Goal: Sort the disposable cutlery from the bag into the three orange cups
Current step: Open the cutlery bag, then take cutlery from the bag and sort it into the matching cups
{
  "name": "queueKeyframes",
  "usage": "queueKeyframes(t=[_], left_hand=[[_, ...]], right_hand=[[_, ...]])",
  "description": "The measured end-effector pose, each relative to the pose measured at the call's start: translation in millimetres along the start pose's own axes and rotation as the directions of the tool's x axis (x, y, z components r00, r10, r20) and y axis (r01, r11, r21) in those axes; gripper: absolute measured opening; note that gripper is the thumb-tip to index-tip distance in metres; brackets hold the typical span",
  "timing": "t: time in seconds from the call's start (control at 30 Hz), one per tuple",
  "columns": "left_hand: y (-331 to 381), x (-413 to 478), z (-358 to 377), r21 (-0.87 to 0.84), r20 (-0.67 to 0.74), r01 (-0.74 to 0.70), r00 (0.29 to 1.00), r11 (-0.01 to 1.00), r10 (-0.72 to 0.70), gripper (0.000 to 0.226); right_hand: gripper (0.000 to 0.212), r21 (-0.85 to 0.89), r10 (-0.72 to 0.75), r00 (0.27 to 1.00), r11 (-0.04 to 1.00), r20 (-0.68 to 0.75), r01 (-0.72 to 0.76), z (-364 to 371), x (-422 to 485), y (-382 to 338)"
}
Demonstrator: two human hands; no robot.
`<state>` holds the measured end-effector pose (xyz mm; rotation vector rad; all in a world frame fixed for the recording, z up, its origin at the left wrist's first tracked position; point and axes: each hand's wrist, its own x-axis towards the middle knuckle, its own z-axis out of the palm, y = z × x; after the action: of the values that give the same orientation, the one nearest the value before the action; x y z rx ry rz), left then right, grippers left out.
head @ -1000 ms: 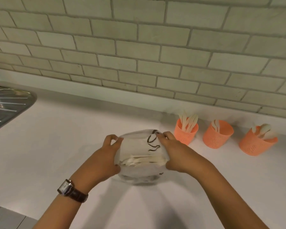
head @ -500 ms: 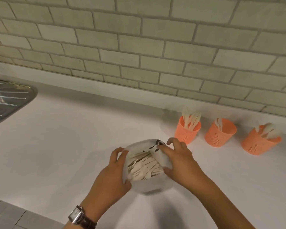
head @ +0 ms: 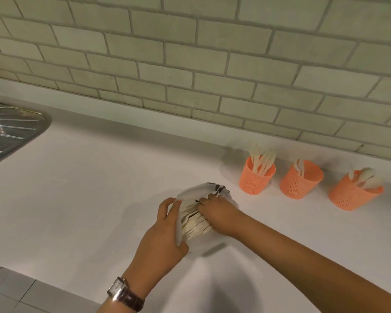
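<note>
L hand (head: 165,229) grips bag (head: 190,193) rim; R hand (head: 217,213) digs into cutlery (head: 196,224), grasp unclear. Tangled pcs may spill onto bench (head: 77,188).

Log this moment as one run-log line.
step: reach into bag | left hand: grips bag edge | right hand: fingers in bag, grip hidden | left cup, middle cup, right cup: cutlery in each

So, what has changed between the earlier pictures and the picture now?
The bag was pulled open, and the right hand left its rim and went into the mouth, onto the cutlery; whether it grips a piece is hidden. The left hand still holds the bag's left edge. The three orange cups have not moved.
</note>
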<state>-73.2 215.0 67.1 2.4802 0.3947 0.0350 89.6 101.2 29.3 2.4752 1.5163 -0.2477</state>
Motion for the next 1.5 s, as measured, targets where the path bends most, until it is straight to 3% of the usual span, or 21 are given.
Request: queueKeyframes(t=[0.13, 0.37, 0.47, 0.6, 0.83, 0.97, 1.13, 1.3, 1.5], left_hand=[[4.4, 2.9, 2.3, 0.018, 0.018, 0.007, 1.000, 1.000, -0.008, 0.088], [0.9, 4.4, 0.1, 0.019, 0.019, 0.019, 1.000, 1.000, -0.019, 0.086], [-1.2, 5.0, -0.5, 0.011, 0.025, 0.011, 1.000, 1.000, -0.011, 0.086], [-1.4, 6.6, -2.4, 0.008, 0.043, 0.008, 0.999, 1.000, -0.008, 0.086], [-4.7, 7.5, -7.1, 0.011, 0.061, -0.002, 0.998, 1.000, 0.001, 0.086], [-5.8, 8.0, -8.9, -0.011, 0.057, -0.013, 0.998, 1.000, 0.014, 0.086], [-3.7, 7.9, -15.5, -0.154, 0.011, -0.012, 1.000, 0.988, 0.014, 0.089], [-17.8, 12.4, -32.8, -0.252, -0.037, 0.046, 0.998, 0.967, -0.057, 0.088], [-29.5, 16.4, -38.7, -0.343, -0.029, 0.066, 0.996, 0.937, -0.080, 0.086]], right_hand=[[0.070, 0.004, -0.080, 0.996, 0.997, 0.032, 0.080, -1.8, 5.2, 9.5], [0.051, 0.133, -0.162, 0.986, 0.977, -0.047, 0.167, 1.1, -0.7, 13.5], [0.047, 0.104, -0.178, 0.983, 0.978, -0.051, 0.183, -0.1, -3.3, 15.5], [0.039, 0.155, -0.159, 0.986, 0.974, -0.041, 0.164, 2.7, -1.3, 8.6], [0.058, 0.234, -0.148, 0.989, 0.962, 0.025, 0.138, -1.0, -3.1, 0.1], [0.045, 0.273, -0.106, 0.994, 0.957, 0.026, 0.095, -3.2, -0.3, -8.8], [0.047, 0.118, -0.014, 0.997, 0.993, -0.074, 0.023, -17.1, 7.8, -28.1], [0.019, 0.400, -0.014, 0.993, 0.915, -0.119, 0.061, -27.7, 5.2, -12.7], [0.025, 0.689, 0.036, 0.986, 0.720, -0.162, 0.087, -43.9, -9.6, 5.4]])
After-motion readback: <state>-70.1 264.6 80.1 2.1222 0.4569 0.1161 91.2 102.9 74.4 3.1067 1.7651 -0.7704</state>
